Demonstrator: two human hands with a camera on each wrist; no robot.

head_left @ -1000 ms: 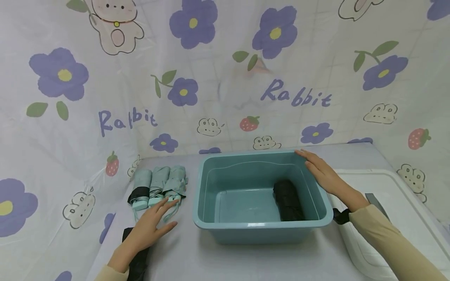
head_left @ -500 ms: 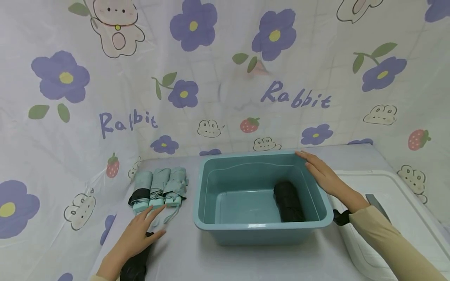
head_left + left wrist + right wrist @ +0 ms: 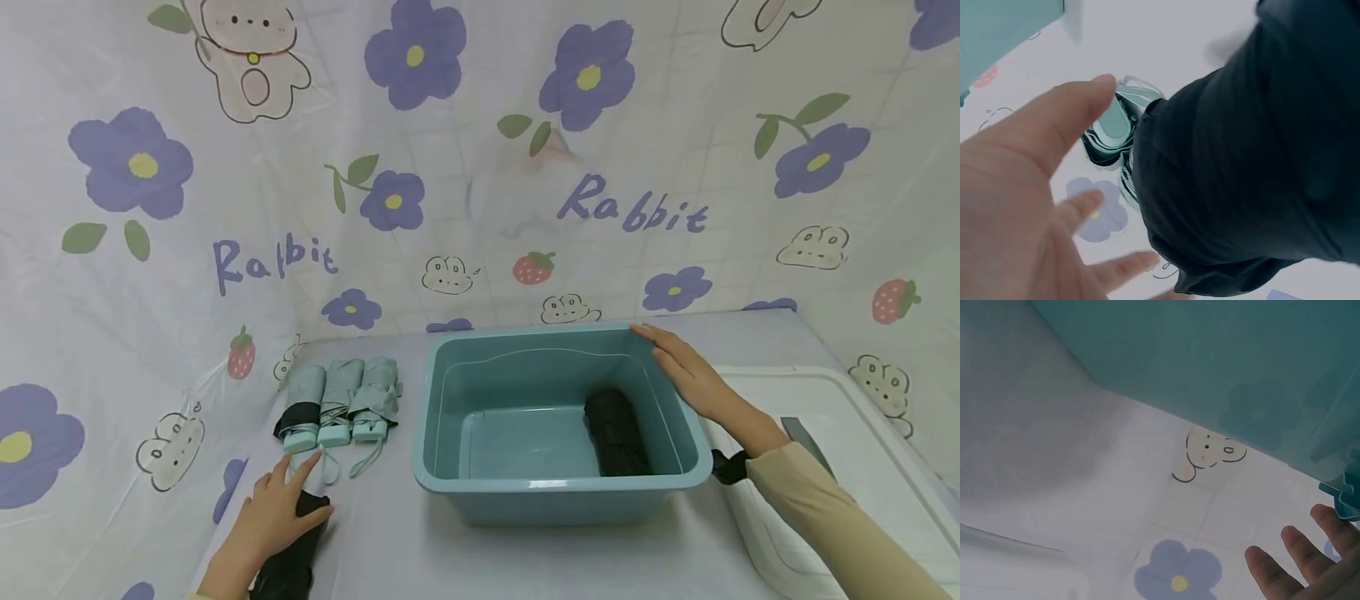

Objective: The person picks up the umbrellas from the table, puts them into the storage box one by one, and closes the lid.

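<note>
My left hand [image 3: 264, 518] hovers over a black folded umbrella [image 3: 298, 554] at the table's left front, thumb and fingers spread. In the left wrist view that dark umbrella [image 3: 1235, 162] fills the right side, with the fingertips near its end. My right hand [image 3: 693, 379] rests on the right rim of a blue-green plastic bin [image 3: 555, 483], fingers straight. A second black folded umbrella [image 3: 617, 433] lies inside the bin, toward its right wall. Several mint folded umbrellas [image 3: 341, 400] with wrist straps lie side by side beyond my left hand.
A white lid [image 3: 862, 500] with a grey handle lies right of the bin, under my right forearm. Behind the table [image 3: 555, 567] hangs a sheet [image 3: 480, 167] printed with flowers and rabbits.
My left hand has moved back from near the mint umbrellas, down and left over the black umbrella. My right hand stays on the bin's rim.
</note>
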